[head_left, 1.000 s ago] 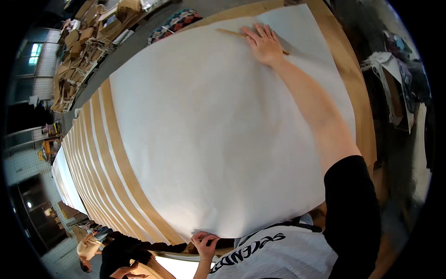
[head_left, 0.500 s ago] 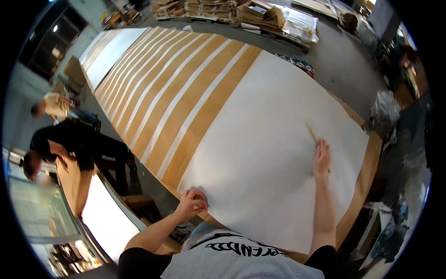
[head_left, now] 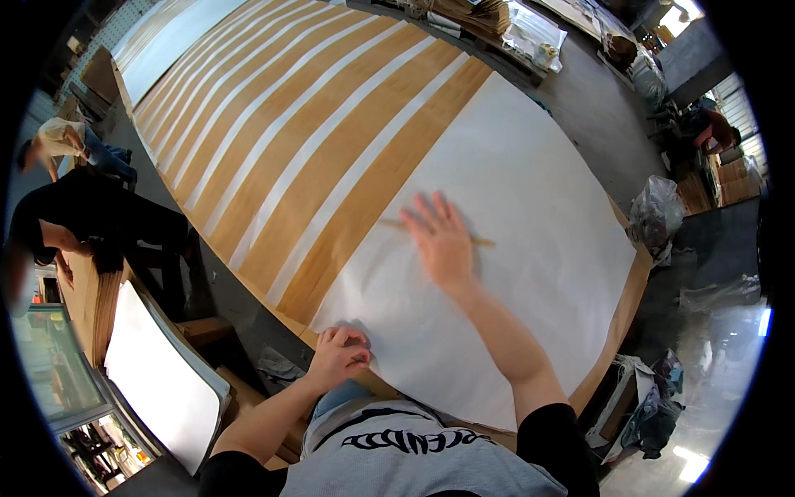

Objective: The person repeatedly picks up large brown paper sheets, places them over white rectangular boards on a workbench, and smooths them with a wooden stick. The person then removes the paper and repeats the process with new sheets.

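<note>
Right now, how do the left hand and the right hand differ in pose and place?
The left hand is curled, while the right hand is spread open. The left hand is at the near edge of the white sheet; the right hand is farther in, over the middle of a thin tan stick. The left hand looks fairly sharp, the right hand blurred. Both are bare.

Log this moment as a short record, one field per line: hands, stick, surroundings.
Left hand: fingers curled at the near edge of the white sheet; grip unclear
Right hand: spread over a thin tan stick, slightly blurred
Stick: over the white sheet, one end showing on each side of the right hand
Left of sheet: alternating brown bands and white bands
Far left: person in black; person in light top
Right: clear plastic bag
</note>
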The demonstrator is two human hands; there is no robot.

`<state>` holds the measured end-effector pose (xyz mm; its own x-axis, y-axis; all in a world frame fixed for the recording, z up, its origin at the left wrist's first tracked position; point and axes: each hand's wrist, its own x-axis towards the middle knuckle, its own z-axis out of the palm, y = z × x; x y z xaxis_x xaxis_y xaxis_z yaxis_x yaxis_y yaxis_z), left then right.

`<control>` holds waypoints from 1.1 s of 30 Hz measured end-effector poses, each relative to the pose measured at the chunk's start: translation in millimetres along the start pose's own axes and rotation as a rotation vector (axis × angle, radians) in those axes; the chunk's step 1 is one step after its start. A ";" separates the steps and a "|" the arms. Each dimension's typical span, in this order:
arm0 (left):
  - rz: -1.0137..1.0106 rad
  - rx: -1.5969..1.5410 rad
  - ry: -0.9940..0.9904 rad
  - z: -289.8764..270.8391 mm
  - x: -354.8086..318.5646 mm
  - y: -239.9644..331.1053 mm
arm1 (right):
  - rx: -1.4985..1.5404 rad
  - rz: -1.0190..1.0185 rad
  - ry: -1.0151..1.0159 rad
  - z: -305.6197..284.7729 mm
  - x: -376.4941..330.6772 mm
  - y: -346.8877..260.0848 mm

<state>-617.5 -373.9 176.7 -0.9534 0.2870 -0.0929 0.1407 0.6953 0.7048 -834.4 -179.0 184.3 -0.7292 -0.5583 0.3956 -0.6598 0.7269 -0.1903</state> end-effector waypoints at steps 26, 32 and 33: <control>-0.088 0.066 -0.087 4.9 -1.7 -5.5 | -0.308 0.643 -0.196 51.2 130.0 281.1; -0.020 0.104 -0.112 5.6 1.1 -10.9 | -0.238 0.711 -0.204 13.2 66.2 240.1; -0.009 0.108 -0.120 5.5 -0.5 -14.6 | -0.223 0.721 -0.202 4.8 52.3 228.8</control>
<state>-617.6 -380.6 162.6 -0.9168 0.3530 -0.1867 0.1666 0.7630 0.6245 -1024.3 -43.8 157.1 -0.9971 0.0363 0.0670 0.0263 0.9892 -0.1444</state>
